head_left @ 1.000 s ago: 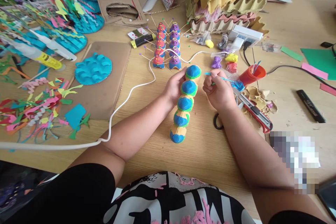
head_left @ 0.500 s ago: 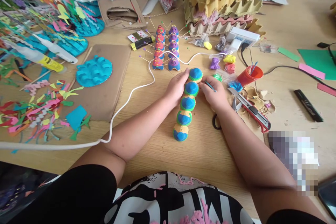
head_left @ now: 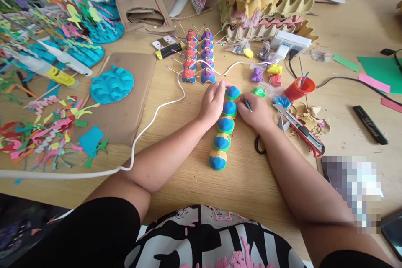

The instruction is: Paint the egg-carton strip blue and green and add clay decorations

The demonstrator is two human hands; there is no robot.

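Observation:
A strip of several egg-carton domes, coated blue with green rims and some yellowish patches, lies lengthwise in front of me. My left hand is against the left side of its far end, fingers together, thumb side up. On the right side of the far end, my right hand has curled fingers round a thin blue stick, and its fingertips are by the strip. Beyond the hands stand a red strip and a purple strip with pins stuck in them.
Scissors and a red cutter lie right of my right hand, near an orange cup. A white cable crosses the left side. Cardboard holds a blue disc. Egg trays are stacked behind.
The strip's far end has moved slightly away from my left palm and lower, its domes now seen more from the side. My right hand has shifted slightly left and down with the stick.

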